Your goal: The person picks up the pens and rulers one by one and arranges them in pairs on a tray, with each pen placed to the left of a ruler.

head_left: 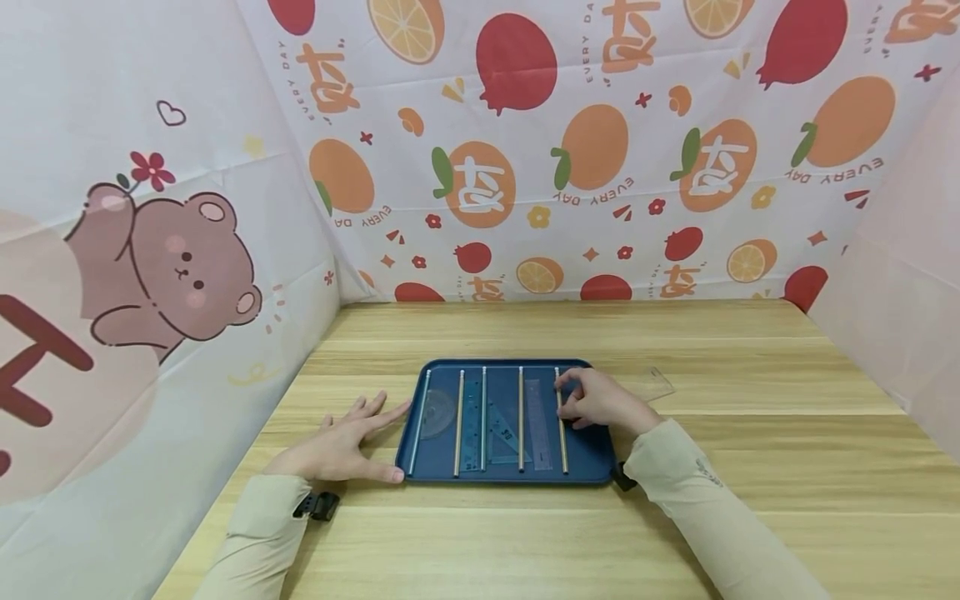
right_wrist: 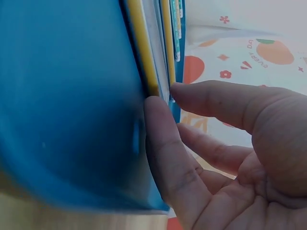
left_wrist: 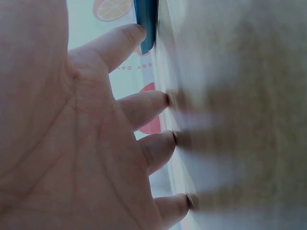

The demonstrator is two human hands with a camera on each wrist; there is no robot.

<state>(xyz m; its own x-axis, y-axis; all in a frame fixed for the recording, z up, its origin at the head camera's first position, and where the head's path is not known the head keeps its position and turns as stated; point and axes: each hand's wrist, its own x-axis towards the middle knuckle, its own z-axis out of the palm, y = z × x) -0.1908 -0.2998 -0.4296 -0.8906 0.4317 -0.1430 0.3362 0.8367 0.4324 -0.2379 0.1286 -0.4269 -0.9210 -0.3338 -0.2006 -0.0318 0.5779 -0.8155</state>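
A dark blue tray lies on the table with several pencils standing lengthwise in a row. My right hand is over its right side, finger and thumb pinching the rightmost yellow pencil. In the right wrist view the fingertip meets the end of a yellow pencil. Spread wide, my left hand touches the tray's left edge with index finger and thumb. Between the pencils lie a clear protractor, a blue ruler, a blue set square and a clear ruler.
Behind my right hand, a clear plastic piece lies on the wooden table, just right of the tray. A fruit-print cloth hangs along the table's far edge, and a bear-print cloth hangs on the left.
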